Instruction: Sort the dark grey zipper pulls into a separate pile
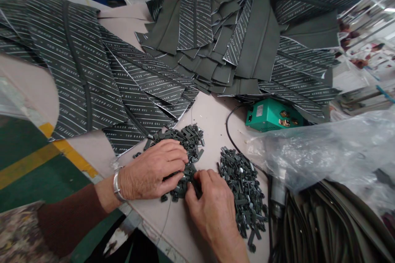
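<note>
My left hand point(154, 169) is closed over a pile of small dark zipper sliders point(189, 135); its fingers are curled together, and whatever they grip is hidden. Just to the right, my right hand point(212, 205) pinches a dark zipper slider point(196, 189) between thumb and forefinger at the near edge of that pile. A second heap of black and shiny zipper parts point(242, 189) lies right of my right hand. Beyond my left hand, dark striped fabric panels point(83, 70) with printed lettering have zippers running along them.
More dark panels point(228, 45) are stacked at the back of the pale table point(208, 109). A green box point(268, 115) with metal fittings and a black cable point(228, 125) sits in front of them. Clear plastic sheeting point(336, 144) and folded dark pieces point(327, 222) are at right.
</note>
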The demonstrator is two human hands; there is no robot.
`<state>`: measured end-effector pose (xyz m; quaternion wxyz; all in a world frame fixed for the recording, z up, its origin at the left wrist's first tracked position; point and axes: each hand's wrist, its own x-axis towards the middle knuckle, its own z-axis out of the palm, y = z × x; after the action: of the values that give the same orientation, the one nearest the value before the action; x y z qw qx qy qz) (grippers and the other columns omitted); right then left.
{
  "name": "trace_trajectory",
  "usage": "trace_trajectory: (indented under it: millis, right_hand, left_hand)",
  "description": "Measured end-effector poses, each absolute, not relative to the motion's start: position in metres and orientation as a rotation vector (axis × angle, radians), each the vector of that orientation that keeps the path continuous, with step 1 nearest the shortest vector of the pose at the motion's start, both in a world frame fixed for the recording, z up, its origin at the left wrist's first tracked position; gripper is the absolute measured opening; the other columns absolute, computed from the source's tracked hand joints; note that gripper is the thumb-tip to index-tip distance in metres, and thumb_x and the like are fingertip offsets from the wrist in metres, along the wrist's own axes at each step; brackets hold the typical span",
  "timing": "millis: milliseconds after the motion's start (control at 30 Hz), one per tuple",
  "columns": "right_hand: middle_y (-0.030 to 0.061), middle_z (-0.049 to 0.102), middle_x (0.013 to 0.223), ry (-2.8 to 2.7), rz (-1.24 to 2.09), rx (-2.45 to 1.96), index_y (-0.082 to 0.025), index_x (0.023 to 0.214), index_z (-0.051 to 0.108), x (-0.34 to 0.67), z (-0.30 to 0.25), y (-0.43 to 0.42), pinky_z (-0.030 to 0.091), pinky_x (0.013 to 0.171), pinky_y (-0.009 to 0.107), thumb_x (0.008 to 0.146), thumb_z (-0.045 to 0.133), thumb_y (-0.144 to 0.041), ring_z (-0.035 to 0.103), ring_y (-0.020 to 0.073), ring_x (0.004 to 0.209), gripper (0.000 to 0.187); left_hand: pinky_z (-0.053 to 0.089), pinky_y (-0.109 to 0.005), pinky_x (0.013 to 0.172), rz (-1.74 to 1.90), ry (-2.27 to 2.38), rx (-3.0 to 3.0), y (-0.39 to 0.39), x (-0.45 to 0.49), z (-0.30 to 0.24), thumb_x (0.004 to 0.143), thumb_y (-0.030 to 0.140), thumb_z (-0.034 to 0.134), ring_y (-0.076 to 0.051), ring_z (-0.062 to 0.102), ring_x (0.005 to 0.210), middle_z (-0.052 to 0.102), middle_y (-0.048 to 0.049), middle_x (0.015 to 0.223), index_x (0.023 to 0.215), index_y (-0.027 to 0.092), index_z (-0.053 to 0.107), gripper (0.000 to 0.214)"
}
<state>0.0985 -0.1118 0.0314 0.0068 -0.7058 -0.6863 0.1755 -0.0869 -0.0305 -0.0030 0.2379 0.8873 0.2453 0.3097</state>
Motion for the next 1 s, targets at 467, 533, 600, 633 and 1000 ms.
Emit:
trace_trajectory:
  millis: [467, 533, 600, 633, 1000]
  right_hand:
    - [0.0032, 0.065, 0.075, -2.375, 0.348, -2.186, -0.023, 0.075, 0.06, 0.114, 0.039, -0.123, 0.038, 0.07, 0.038, 0.081, 0.06, -0.013, 0.063, 0.0254, 0.075, 0.012]
    - [0.0033, 0.063, 0.071, -2.432, 0.225, -2.157, -0.023, 0.073, 0.058, 0.125, 0.042, -0.126, 0.039, 0.067, 0.038, 0.079, 0.061, -0.013, 0.063, 0.0257, 0.071, 0.013]
    - [0.0038, 0.062, 0.069, -2.48, 0.087, -2.14, -0.024, 0.071, 0.057, 0.138, 0.046, -0.13, 0.041, 0.066, 0.04, 0.079, 0.062, -0.014, 0.063, 0.0268, 0.068, 0.014]
    - [0.0043, 0.063, 0.07, -2.488, 0.033, -2.139, -0.024, 0.072, 0.058, 0.144, 0.048, -0.131, 0.042, 0.065, 0.04, 0.08, 0.063, -0.016, 0.064, 0.0278, 0.068, 0.012]
    - [0.0028, 0.066, 0.088, -2.271, 0.56, -1.761, -0.023, 0.12, 0.06, 0.103, 0.024, -0.149, 0.051, 0.069, 0.033, 0.09, 0.066, -0.021, 0.067, 0.0229, 0.079, 0.031]
  left_hand:
    - [0.036, -0.038, 0.114, 0.84, 0.678, 2.413, -0.029, -0.086, -0.003, 0.092, 0.015, 0.055, -0.018, 0.061, 0.107, 0.07, -0.0021, 0.101, 0.09, 0.019, 0.063, 0.009]
    - [0.036, -0.038, 0.114, 0.839, 0.677, 2.414, -0.029, -0.087, -0.003, 0.092, 0.014, 0.055, -0.018, 0.061, 0.107, 0.07, -0.0023, 0.101, 0.089, 0.019, 0.063, 0.009]
    - [0.036, -0.038, 0.114, 0.846, 0.669, 2.418, -0.029, -0.087, -0.002, 0.092, 0.014, 0.054, -0.018, 0.062, 0.107, 0.071, -0.0025, 0.1, 0.089, 0.019, 0.062, 0.01]
    - [0.036, -0.038, 0.113, 0.852, 0.667, 2.421, -0.029, -0.087, -0.002, 0.092, 0.014, 0.054, -0.019, 0.062, 0.107, 0.071, -0.0027, 0.1, 0.089, 0.019, 0.062, 0.01]
    - [0.039, -0.039, 0.112, 0.844, 0.665, 2.429, -0.029, -0.087, -0.002, 0.091, 0.015, 0.056, -0.019, 0.062, 0.105, 0.071, -0.0039, 0.1, 0.089, 0.018, 0.061, 0.007]
